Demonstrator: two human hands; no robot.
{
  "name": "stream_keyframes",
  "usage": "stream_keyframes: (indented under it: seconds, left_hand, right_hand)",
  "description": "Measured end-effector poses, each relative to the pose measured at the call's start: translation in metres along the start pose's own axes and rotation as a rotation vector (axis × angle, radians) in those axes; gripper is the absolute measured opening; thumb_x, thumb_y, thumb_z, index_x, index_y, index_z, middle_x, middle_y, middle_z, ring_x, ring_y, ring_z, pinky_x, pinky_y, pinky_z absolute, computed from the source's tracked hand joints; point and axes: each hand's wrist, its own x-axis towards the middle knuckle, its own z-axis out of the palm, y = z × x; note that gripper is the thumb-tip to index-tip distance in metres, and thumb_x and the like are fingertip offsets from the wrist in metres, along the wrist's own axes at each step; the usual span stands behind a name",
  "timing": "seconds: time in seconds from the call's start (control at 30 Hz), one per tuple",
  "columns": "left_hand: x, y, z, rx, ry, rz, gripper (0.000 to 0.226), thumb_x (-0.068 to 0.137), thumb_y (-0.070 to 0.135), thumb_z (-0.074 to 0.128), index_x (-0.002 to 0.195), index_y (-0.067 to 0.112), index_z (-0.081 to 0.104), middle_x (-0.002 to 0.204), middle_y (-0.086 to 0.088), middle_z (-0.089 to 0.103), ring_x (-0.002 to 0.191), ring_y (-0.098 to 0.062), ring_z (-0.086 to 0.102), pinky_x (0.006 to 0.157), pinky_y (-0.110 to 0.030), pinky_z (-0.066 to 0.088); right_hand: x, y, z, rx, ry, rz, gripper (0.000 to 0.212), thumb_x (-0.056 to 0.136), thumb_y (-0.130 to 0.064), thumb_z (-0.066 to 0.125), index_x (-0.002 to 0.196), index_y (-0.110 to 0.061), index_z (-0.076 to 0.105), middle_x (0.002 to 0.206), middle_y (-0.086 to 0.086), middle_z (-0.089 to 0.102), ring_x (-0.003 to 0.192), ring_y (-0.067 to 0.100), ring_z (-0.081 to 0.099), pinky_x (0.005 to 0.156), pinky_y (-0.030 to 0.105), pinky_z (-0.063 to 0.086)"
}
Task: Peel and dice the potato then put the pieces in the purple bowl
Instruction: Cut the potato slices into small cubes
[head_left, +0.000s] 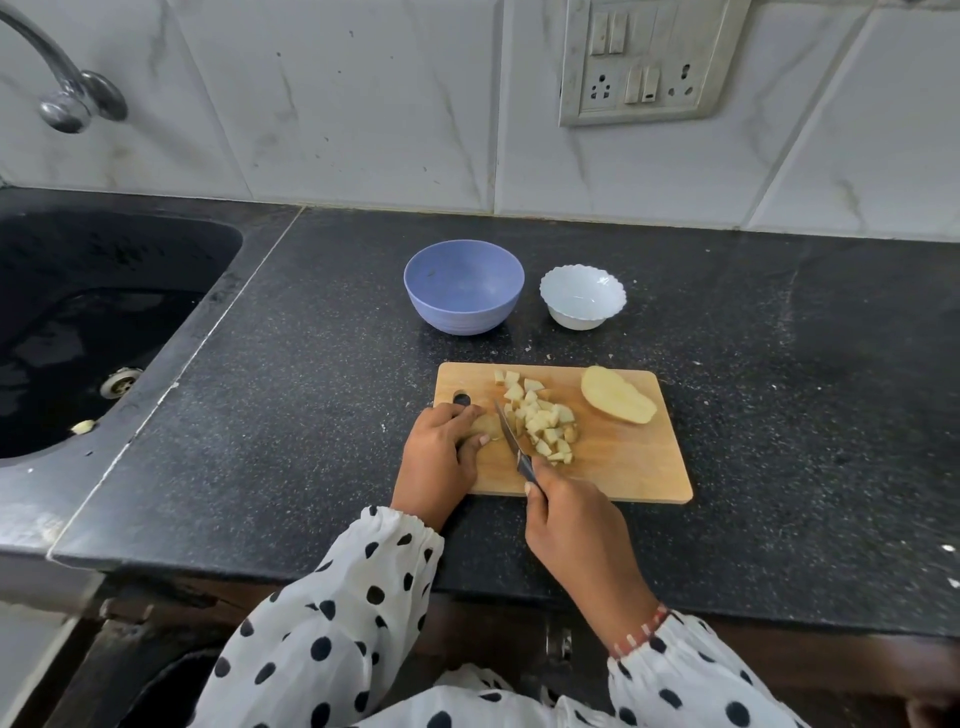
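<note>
Two bare hands work over a wooden cutting board (634, 467) on a dark counter. Left hand (441, 457) curls its fingers down onto a small potato piece (487, 426) at the board's left side. Right hand (566, 525) is closed around a knife (511, 439); the blade points away from the person, just right of that piece, with the diced pile (543, 423) on its other side. An uncut potato half (617, 395) lies far right. Beyond the board sits the empty purple bowl (464, 286). No readable writing.
</note>
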Motion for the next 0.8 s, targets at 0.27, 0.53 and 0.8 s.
stream_keyframes:
  seconds: [0.27, 0.53, 0.8]
  left_hand:
    - [0.000, 0.000, 0.000, 0.002, -0.002, 0.001, 0.029, 0.071, 0.001, 0.072, 0.100, 0.001, 0.068, 0.088, -0.010, 0.066, 0.082, -0.028, 0.060, 0.080, -0.014, 0.034]
    - [0.000, 0.001, 0.000, -0.003, 0.005, -0.001, 0.029, 0.073, 0.006, 0.070, 0.101, 0.002, 0.068, 0.089, -0.009, 0.066, 0.082, -0.027, 0.059, 0.081, -0.013, 0.034]
    - [0.000, 0.000, 0.000, 0.008, 0.005, -0.002, 0.031, 0.071, 0.002, 0.073, 0.101, 0.000, 0.068, 0.090, -0.009, 0.066, 0.083, -0.027, 0.060, 0.081, -0.014, 0.034]
  right_hand:
    - [-0.014, 0.003, -0.001, -0.205, -0.046, -0.046, 0.046, 0.100, -0.027, 0.032, 0.145, -0.020, 0.028, 0.092, -0.002, 0.066, 0.081, 0.013, 0.063, 0.060, 0.022, 0.038]
    - [-0.011, 0.004, -0.006, -0.143, 0.028, -0.023, 0.045, 0.100, -0.029, 0.033, 0.144, -0.023, 0.032, 0.088, -0.002, 0.066, 0.078, 0.013, 0.063, 0.057, 0.021, 0.036]
    - [-0.006, -0.006, 0.001, -0.098, 0.004, 0.003, 0.044, 0.100, -0.030, 0.031, 0.144, -0.023, 0.032, 0.091, -0.002, 0.066, 0.082, 0.013, 0.062, 0.059, 0.021, 0.037]
